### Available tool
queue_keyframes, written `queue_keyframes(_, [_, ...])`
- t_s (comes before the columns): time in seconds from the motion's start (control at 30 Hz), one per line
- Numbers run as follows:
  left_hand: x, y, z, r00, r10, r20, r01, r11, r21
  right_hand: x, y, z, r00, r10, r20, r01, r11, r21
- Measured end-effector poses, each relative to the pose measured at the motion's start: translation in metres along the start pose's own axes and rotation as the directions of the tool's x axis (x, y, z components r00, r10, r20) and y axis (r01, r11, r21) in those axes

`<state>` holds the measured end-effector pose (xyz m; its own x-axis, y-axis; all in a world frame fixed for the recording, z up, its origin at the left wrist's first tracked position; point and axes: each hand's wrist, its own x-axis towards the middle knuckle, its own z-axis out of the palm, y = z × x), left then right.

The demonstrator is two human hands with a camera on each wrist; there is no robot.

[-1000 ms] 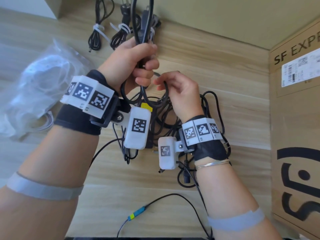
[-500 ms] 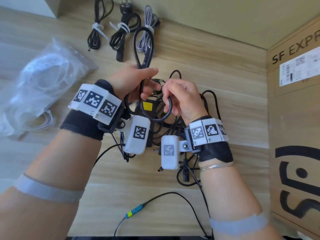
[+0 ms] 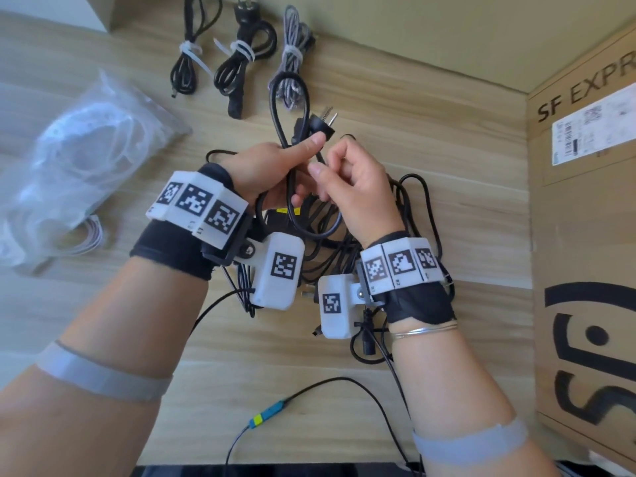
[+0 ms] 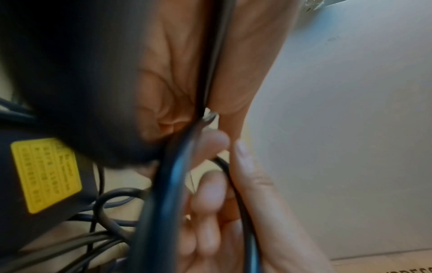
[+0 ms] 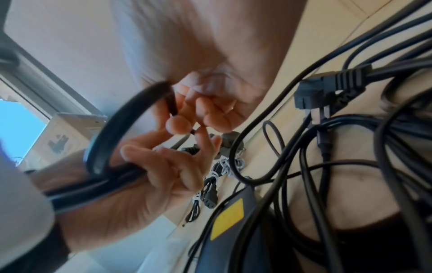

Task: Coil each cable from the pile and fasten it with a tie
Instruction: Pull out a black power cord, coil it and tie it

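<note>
Currently logging the coil-in-hand step. My left hand (image 3: 272, 170) grips the black power cable (image 3: 287, 108) at its gathered waist, fingers curled round the strands, thumb laid flat across the front and pointing right toward the plug (image 3: 321, 123). My right hand (image 3: 354, 194) sits just beside it, touching or nearly so, thumb and forefinger pinched together at the strands; the right wrist view suggests the grip is on the cable, though blur keeps me from seeing exactly what is between the tips.

Key relation: the coil's long axis runs away from me, one loop standing above the left fist toward the far wall, the other hanging below both hands over the pile (image 3: 413, 215) on the table (image 3: 447, 149). The waist, where a tie would go, lies between the two hands, directly left of the right fingertips. The plug end sticks out up and right of the left thumb, nearer the right hand.

Judgement: the left hand should stay as clamp; the right is nearer the loose end. No tie visible in either hand. The bag (image 3: 79, 166) lies well to the left, nearer the left hand. Three tied bundles (image 3: 241, 60) rest at the far edge.
</note>
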<state>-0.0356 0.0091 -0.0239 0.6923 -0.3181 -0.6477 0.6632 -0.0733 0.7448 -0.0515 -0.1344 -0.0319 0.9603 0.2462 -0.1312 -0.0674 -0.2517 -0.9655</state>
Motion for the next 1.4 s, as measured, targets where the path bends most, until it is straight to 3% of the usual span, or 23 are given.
queue_keyframes(0.23, [0.0,-0.005,-0.006,0.994,0.023,-0.11,-0.005,0.987,0.161,-0.003,-0.002,0.003,0.993,-0.043,0.106,0.071,0.961,-0.267])
queue_keyframes(0.3, [-0.001,-0.006,-0.004,0.993,0.045,-0.113,-0.029,0.99,0.139,-0.002,-0.003,0.002,0.998,-0.061,0.021,0.065,0.935,-0.348])
queue_keyframes(0.4, [-0.003,-0.008,0.002,0.997,0.049,-0.056,-0.053,0.997,-0.064,0.006,-0.003,0.001,0.971,-0.011,-0.238,-0.081,0.925,-0.372])
queue_keyframes(0.5, [-0.008,-0.011,0.006,0.996,0.091,0.013,-0.09,0.991,-0.103,0.013,-0.007,0.002,0.956,0.105,-0.274,-0.172,0.957,-0.232])
queue_keyframes(0.67, [-0.016,-0.018,0.008,0.987,0.125,0.102,-0.127,0.992,0.019,0.019,-0.014,0.007,0.973,0.134,-0.19,-0.149,0.986,-0.068])
queue_keyframes(0.73, [-0.019,-0.02,0.005,0.991,0.099,0.085,-0.105,0.992,0.067,0.019,-0.018,0.007,0.981,0.123,-0.148,-0.129,0.991,-0.032])
queue_keyframes(0.87, [-0.021,-0.024,0.004,0.998,0.054,-0.03,-0.041,0.941,0.337,0.014,-0.023,0.014,0.997,-0.006,-0.075,-0.006,0.988,-0.154])
queue_keyframes(0.93, [-0.024,-0.026,0.002,0.998,0.053,-0.031,-0.035,0.906,0.422,0.014,-0.025,0.021,0.995,-0.059,-0.082,0.038,0.971,-0.237])
queue_keyframes(1.07, [-0.033,-0.029,-0.007,0.997,0.075,0.014,-0.077,0.971,0.225,0.014,-0.025,0.033,0.988,-0.104,-0.111,0.074,0.967,-0.242])
queue_keyframes(1.23, [-0.048,-0.04,-0.029,0.99,0.129,0.051,-0.131,0.991,0.032,0.012,-0.03,0.057,0.984,-0.146,-0.106,0.127,0.978,-0.163])
queue_keyframes(1.4, [-0.072,-0.052,-0.059,0.994,0.106,-0.005,-0.107,0.994,-0.036,0.011,-0.033,0.097,0.993,-0.064,-0.095,0.061,0.998,-0.027])
